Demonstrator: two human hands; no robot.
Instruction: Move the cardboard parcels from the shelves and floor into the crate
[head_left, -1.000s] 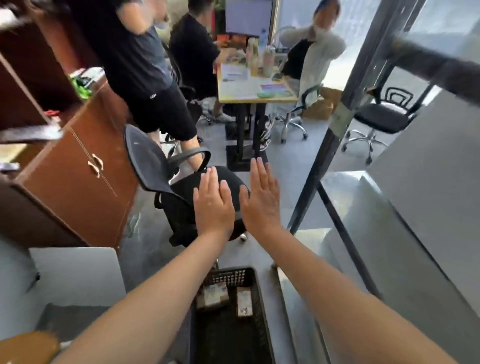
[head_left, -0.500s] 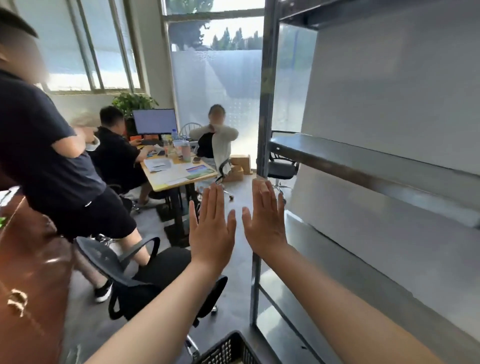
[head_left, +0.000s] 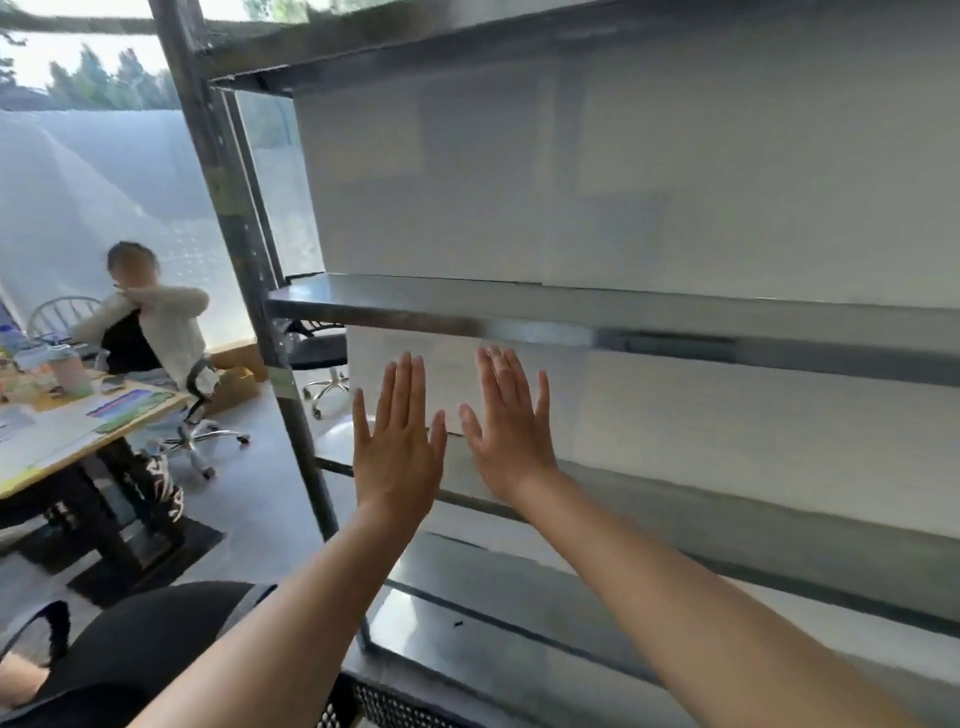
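The left hand (head_left: 397, 457) and right hand (head_left: 511, 441) hover side by side before the metal shelves (head_left: 519, 322), fingers (head_left: 402, 384) straight and close together, palms outward; a meshed corner of the black crate (head_left: 384, 709) shows at the bottom edge.

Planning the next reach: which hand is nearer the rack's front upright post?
Left. The left hand is raised open just right of the upright post; the right hand is beside it, farther right, below the middle shelf.
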